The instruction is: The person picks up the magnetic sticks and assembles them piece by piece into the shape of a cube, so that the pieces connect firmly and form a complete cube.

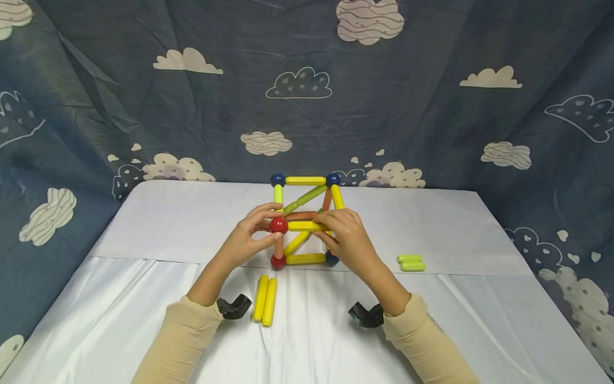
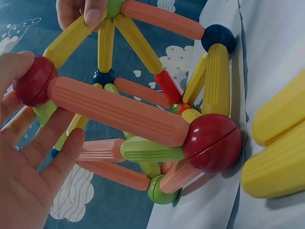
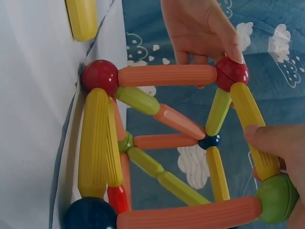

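Observation:
A box-shaped frame of coloured rods and balls stands on the table, with yellow, orange and green rods joined at red, blue and green balls. My left hand [image 1: 247, 234] holds the upper front-left red ball [image 1: 279, 225] between thumb and fingers. An orange rod [image 2: 119, 110] runs from that ball down to a lower red ball [image 2: 213, 143]. With thumb and fingers, my right hand [image 1: 349, 237] pinches the upper front yellow rod [image 3: 255, 125], near its end at a green ball [image 3: 276, 198]. The rod's other end meets the red ball. In the head view my right hand hides the green ball.
Two loose yellow rods [image 1: 265, 300] lie side by side in front of the frame, near my left wrist. Two short light-green rods [image 1: 411, 263] lie to the right. A white cloth [image 1: 326, 330] covers the table, and a dark cloud-patterned curtain [image 1: 230, 106] hangs behind.

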`<state>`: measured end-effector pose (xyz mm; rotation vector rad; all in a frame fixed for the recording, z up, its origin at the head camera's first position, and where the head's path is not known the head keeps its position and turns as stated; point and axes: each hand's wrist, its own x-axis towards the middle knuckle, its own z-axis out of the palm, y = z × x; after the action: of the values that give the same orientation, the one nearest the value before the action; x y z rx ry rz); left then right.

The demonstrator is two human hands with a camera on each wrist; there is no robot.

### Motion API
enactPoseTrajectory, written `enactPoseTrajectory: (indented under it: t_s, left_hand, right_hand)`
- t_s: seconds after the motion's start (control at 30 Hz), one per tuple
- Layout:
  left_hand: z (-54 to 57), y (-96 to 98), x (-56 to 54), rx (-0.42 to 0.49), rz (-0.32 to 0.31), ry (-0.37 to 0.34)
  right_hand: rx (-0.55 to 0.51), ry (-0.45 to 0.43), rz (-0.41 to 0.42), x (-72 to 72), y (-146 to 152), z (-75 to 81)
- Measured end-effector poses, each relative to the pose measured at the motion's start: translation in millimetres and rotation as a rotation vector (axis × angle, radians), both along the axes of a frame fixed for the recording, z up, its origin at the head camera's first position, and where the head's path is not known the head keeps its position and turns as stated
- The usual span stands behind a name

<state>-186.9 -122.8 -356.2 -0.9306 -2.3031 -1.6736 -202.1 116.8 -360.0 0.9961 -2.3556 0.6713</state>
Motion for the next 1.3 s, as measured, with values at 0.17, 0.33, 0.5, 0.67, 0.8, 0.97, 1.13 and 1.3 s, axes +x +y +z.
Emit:
enactPoseTrajectory:
  t_s: [0.17,0.33,0.5,0.67,0.8,0.97,1.13,1.3]
  left_hand:
    - [-0.2,-0.1,0.7,-0.020,0.016,0.032]
    - [-14.1,-6.8,5.7,-0.066,0.121,0.005]
    - [-42.9,-21.1,16.3,-0.163,0.229,-0.148]
    - [-61.6,-28.5,40.0,-0.340,0.155,-0.314]
    - [-73.7,-29.2,52.0,-0.494,0.057,-0.356]
    - [-74.6,-24.6,57.3,-0.573,0.024,-0.354]
    - [-69.6,-20.5,59.4,-0.590,0.042,-0.377]
    - [-67.4,-21.5,58.9,-0.563,0.073,-0.399]
  right_hand:
    - [-0.023,-0.019,0.018,1.3,8,0.0]
    - [-0.073,-0.061,0.027,11.3,39,-2.8]
    - [-0.075,-0.086,-0.040,21.5,86,-16.5]
    - [-0.076,-0.198,-0.159,28.7,135,-39.7]
    - [-0.050,-0.381,-0.233,30.3,163,-56.0]
    - [-0.008,-0.565,-0.279,29.5,179,-67.9]
    - [0.022,-0.578,-0.327,28.9,183,-72.0]
    - [0.097,-0.612,-0.388,29.2,182,-74.0]
